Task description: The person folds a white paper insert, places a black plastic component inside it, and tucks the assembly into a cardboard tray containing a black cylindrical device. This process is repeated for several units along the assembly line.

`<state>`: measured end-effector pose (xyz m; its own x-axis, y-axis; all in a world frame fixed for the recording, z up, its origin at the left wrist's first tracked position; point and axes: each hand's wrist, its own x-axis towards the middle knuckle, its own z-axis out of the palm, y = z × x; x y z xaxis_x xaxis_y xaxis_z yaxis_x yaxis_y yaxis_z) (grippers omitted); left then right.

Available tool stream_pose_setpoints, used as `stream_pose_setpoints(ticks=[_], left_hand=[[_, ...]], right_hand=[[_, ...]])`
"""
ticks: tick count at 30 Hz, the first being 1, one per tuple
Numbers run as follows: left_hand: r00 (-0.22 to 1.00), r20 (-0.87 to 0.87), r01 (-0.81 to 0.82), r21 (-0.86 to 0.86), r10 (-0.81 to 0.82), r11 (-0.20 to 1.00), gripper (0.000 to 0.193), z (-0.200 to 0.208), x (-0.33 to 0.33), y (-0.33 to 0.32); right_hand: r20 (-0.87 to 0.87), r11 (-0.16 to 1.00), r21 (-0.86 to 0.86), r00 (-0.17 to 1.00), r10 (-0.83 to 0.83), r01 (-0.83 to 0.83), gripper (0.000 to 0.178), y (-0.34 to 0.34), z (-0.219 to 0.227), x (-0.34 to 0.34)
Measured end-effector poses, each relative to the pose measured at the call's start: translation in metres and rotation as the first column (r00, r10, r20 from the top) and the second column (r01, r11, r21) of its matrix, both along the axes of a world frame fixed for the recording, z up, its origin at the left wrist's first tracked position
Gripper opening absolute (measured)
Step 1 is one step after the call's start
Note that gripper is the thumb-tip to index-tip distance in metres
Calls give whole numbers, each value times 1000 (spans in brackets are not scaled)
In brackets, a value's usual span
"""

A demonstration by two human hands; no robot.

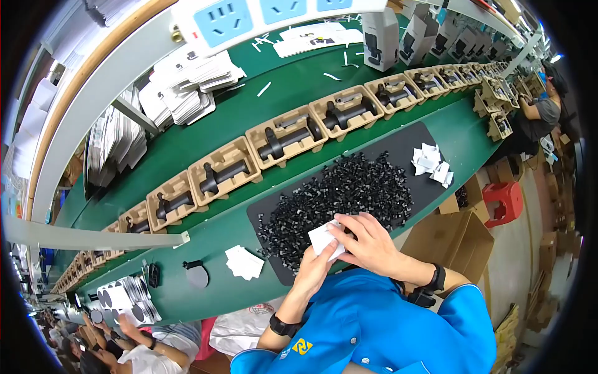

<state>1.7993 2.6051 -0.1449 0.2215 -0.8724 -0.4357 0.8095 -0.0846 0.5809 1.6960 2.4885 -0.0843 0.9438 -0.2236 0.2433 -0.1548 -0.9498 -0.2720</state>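
Both my hands meet over the near edge of a black mat [405, 146]. My left hand [311, 271] holds a small white paper packet [322, 239] from below. My right hand [367, 240] grips the same packet from the right, fingers curled over its top. A large heap of small black plastic parts [349, 190] lies on the mat just beyond my hands. Both wrists wear black bands, and my sleeves are blue.
A green conveyor [249, 112] carries a row of tan pulp trays [224, 171] with black cylindrical devices. White packets [431, 163] lie at the mat's right end, more [244, 262] at its left. Cardboard boxes [458, 240] and a red stool [503, 201] stand at right. Other workers sit lower left and far right.
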Motion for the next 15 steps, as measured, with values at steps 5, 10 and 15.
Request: stream_pose_setpoints(ticks=[5,10,15], left_hand=[[994,70,84,49,-87,995,32,-3,-25,-13],[915,254,318,24,-313,948,29,6,-51,-22],[849,301,414,128,-433,901,33,23,-62,-37]], right_hand=[[3,973,-161,986,166,-164,58,-23,0,-38],[34,957,208,979,200,-203,38,-61,8,-63],[-226,406,912,898,377,59,16,-101,30,-74]])
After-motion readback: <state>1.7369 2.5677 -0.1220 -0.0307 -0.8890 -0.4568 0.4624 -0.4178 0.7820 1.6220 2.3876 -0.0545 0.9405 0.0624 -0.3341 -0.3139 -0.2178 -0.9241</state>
